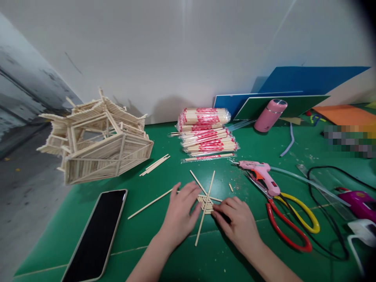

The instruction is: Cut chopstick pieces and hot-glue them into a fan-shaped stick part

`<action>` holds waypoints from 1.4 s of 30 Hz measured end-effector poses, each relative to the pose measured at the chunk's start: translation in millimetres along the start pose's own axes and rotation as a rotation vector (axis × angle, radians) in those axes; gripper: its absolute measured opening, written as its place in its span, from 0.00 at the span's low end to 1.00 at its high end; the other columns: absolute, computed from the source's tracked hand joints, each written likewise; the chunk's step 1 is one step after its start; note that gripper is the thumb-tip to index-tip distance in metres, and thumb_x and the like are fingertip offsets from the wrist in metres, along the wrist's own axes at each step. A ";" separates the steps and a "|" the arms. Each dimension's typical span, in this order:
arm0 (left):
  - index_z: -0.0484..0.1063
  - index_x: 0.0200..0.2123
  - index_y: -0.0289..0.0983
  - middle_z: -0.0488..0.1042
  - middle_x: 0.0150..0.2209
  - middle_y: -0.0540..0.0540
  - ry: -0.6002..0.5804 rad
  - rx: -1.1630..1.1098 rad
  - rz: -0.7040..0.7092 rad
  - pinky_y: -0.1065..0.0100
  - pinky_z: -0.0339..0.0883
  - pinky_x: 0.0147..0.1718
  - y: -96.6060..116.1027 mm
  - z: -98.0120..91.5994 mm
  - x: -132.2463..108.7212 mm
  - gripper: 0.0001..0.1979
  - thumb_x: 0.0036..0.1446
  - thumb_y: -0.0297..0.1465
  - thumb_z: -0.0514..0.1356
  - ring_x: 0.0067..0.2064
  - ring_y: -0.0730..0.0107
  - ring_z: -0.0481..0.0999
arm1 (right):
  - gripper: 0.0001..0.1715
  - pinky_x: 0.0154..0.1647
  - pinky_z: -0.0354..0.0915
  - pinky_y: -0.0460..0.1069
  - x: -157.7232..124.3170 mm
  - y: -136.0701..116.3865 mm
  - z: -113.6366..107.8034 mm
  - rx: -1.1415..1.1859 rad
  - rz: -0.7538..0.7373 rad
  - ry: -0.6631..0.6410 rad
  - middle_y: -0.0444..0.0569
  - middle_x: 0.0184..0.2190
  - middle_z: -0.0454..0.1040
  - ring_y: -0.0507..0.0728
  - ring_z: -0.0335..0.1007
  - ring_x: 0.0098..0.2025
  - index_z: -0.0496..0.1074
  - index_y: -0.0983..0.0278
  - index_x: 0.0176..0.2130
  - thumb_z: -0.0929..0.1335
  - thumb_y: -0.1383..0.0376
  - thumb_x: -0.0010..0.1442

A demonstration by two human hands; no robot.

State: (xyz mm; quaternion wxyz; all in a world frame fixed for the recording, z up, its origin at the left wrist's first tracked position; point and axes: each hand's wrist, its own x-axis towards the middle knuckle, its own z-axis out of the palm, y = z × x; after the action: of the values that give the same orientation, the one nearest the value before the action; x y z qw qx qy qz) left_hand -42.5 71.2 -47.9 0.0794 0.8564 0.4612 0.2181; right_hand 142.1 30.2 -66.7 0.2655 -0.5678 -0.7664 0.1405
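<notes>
Thin wooden chopsticks lie crossed on the green table, with one long chopstick slanting over the others. Beneath it, short cut stick pieces lie side by side in a small row. My left hand rests at the left of this cluster, its fingers apart and the fingertips over the sticks. Another chopstick reaches out leftward from under that hand. On the right side, my right hand has thumb and fingertips pinched at the right ends of the short pieces; the exact grip is partly hidden.
A built stick house model stands at left, behind a phone. Wrapped chopstick bundles lie at the back. To the right are a pink glue gun, red-and-yellow-handled pliers, a black cable and a pink bottle.
</notes>
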 end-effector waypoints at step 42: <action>0.70 0.35 0.38 0.72 0.33 0.47 0.033 0.075 -0.117 0.63 0.59 0.38 11.4 -11.7 -15.4 0.09 0.56 0.31 0.51 0.37 0.66 0.68 | 0.09 0.29 0.51 0.48 -0.3 1.9 1.4 0.018 0.022 0.002 0.45 0.26 0.70 0.53 0.61 0.31 0.73 0.59 0.34 0.64 0.62 0.56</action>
State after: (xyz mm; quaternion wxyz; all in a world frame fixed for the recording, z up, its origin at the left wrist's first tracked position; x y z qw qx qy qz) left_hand -46.5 51.3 -38.3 0.0524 0.8266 0.5196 0.2100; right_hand 142.8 30.6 -68.8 0.2698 -0.5738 -0.7586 0.1498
